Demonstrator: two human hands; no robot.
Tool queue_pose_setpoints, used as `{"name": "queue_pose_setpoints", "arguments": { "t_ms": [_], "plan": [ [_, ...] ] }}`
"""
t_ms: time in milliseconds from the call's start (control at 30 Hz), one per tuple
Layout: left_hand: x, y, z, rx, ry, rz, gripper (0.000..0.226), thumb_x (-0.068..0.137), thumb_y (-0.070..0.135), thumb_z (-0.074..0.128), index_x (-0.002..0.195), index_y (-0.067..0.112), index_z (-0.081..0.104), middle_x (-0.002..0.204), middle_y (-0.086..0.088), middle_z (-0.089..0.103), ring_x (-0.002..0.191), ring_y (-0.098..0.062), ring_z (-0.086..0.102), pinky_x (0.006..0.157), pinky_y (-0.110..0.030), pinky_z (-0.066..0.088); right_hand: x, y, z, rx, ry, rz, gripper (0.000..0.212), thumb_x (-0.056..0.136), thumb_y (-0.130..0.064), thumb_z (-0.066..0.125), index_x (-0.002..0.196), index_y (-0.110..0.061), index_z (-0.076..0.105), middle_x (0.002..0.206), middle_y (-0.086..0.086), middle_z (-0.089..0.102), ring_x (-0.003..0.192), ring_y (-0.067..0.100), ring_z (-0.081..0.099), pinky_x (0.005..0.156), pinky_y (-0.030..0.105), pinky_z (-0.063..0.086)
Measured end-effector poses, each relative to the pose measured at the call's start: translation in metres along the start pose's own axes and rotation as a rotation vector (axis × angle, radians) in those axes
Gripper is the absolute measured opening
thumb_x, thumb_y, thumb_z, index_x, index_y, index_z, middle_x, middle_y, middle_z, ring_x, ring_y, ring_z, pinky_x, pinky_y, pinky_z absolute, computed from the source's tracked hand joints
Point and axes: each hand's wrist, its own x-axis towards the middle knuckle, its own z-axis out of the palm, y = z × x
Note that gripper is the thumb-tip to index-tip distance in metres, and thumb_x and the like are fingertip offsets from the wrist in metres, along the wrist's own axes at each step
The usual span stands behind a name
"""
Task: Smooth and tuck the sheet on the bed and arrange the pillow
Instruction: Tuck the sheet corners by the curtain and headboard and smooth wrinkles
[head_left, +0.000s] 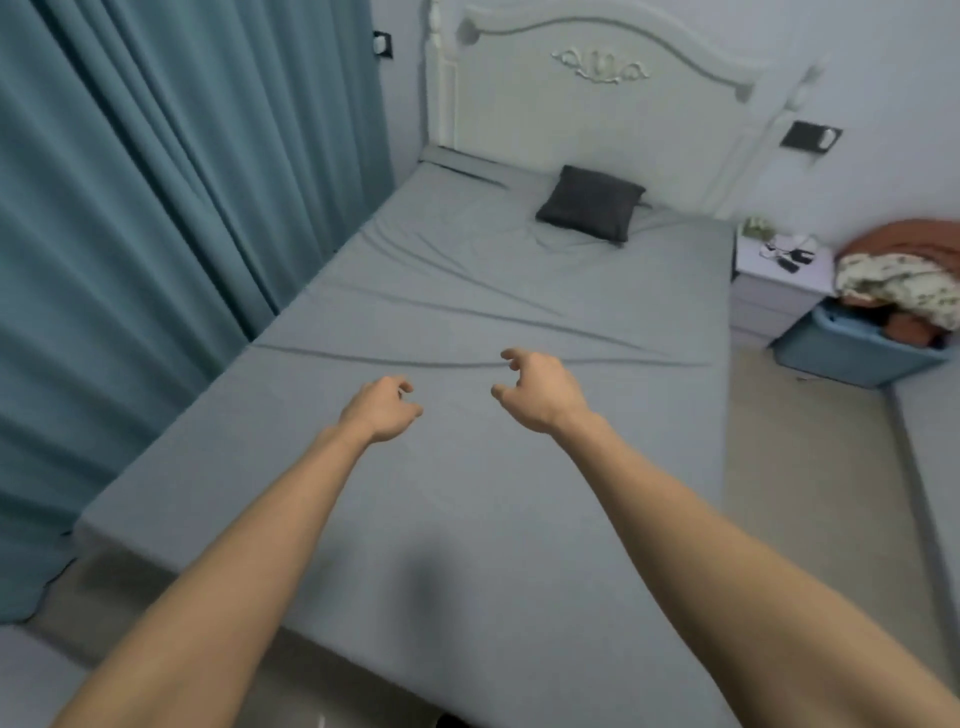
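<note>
Grey cloth is stretched over the whole bed (519, 597): that is the sheet (467, 291), and long folds can be seen running across its middle and up near the top. A dark pillow (590, 202) is laid near the white headboard (597, 119), turned a little crooked. Both arms are held out above the sheet. The left hand (382, 408) is seen with its fingers loosely curled and nothing held in them, and the same is seen for the right hand (535, 389); whether the cloth is touched cannot be told. If the folds are pushed only one way, they could be bunched up again farther along. If the cloth is pulled too hard, a tucked edge could be dragged loose, or the pillow could be slid more crooked. The curtain (156, 234) hangs close along one side of the bed, so it could be caught when that side is tucked. A basket of clothes (862, 353) and a small bedside table (774, 270) stand on the other side and could be bumped.
</note>
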Motion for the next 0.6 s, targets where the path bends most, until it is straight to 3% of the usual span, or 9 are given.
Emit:
{"name": "queue_pose_setpoints", "arguments": {
  "t_ms": [133, 267, 367, 600],
  "plan": [
    [0.010, 0.018, 0.009, -0.029, -0.014, 0.101, 0.048, 0.083, 0.035, 0.068, 0.128, 0.021, 0.056, 0.131, -0.004, 0.060, 0.119, -0.025, 0.056, 0.099, -0.034, 0.044, -0.001, 0.003, -0.008, -0.039, 0.029, 0.080, 0.061, 0.091, -0.035, 0.062, 0.147, -0.017, 0.046, 0.144, 0.005, 0.056, 0.133, 0.026, 0.051, 0.105, 0.039, 0.046],
    [0.013, -0.017, -0.013, 0.009, 0.000, 0.109, 0.045, 0.083, 0.037, 0.067, 0.125, 0.023, 0.057, 0.130, -0.003, 0.060, 0.118, -0.025, 0.057, 0.099, -0.038, 0.046, 0.003, -0.014, 0.014, -0.049, 0.035, 0.075, 0.059, 0.091, -0.033, 0.061, 0.146, -0.016, 0.047, 0.143, 0.006, 0.057, 0.131, 0.027, 0.053, 0.102, 0.039, 0.047],
    [0.008, -0.079, -0.046, 0.026, 0.042, 0.040, 0.043, 0.084, 0.036, 0.064, 0.124, 0.022, 0.057, 0.130, -0.004, 0.060, 0.116, -0.026, 0.057, 0.098, -0.040, 0.047, 0.012, -0.046, 0.040, -0.055, -0.010, 0.003, 0.058, 0.091, -0.032, 0.060, 0.145, -0.017, 0.048, 0.142, 0.004, 0.057, 0.125, 0.026, 0.057, 0.099, 0.039, 0.049],
    [-0.037, -0.286, -0.129, 0.041, 0.192, -0.320, 0.044, 0.086, 0.034, 0.062, 0.127, 0.019, 0.058, 0.131, -0.008, 0.059, 0.118, -0.029, 0.056, 0.100, -0.039, 0.046, 0.068, -0.180, 0.133, -0.069, -0.159, -0.262, 0.057, 0.092, -0.032, 0.062, 0.145, -0.018, 0.048, 0.138, 0.003, 0.061, 0.117, 0.026, 0.061, 0.098, 0.037, 0.049]
  ]
}}
